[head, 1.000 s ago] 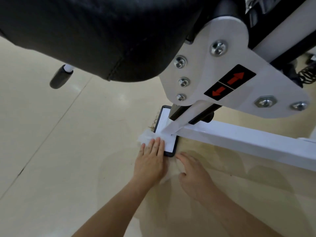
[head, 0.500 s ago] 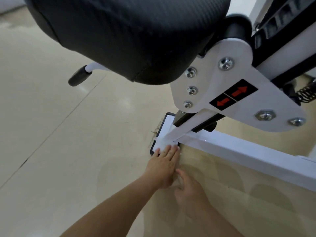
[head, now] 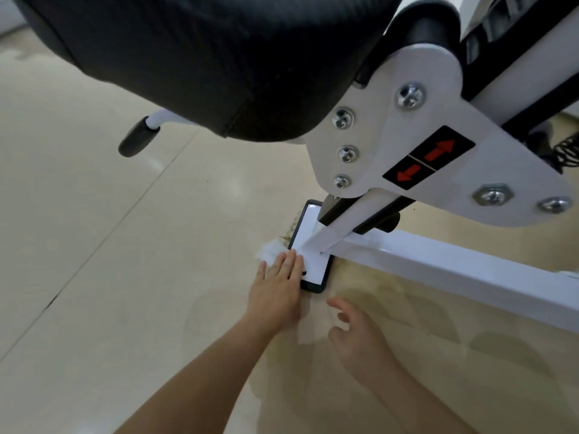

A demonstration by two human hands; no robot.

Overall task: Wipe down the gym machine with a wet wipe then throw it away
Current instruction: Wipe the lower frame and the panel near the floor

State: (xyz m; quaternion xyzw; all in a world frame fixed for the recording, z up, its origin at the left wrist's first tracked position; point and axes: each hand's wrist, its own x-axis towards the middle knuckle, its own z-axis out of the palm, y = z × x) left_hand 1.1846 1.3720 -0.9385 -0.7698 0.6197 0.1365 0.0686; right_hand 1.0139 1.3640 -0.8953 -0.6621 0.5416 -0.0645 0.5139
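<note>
Wet wipe (head: 268, 250) sits bunched under my left hand (head: 277, 292), flat fingers pressing it onto the machine's white foot plate (head: 314, 268). My right hand (head: 354, 338) hovers nearby, loosely curled, holding nothing.

Glossy beige tiled floor (head: 125, 277) lying under soft indoor light
A thin grout line (head: 103, 241) is running diagonally across the left side, carrying a small dark mark (head: 51, 300); a pale glare (head: 232, 195) is shining near the middle, and darker rounded patches (head: 501, 346) are showing on the tiles at right
</note>
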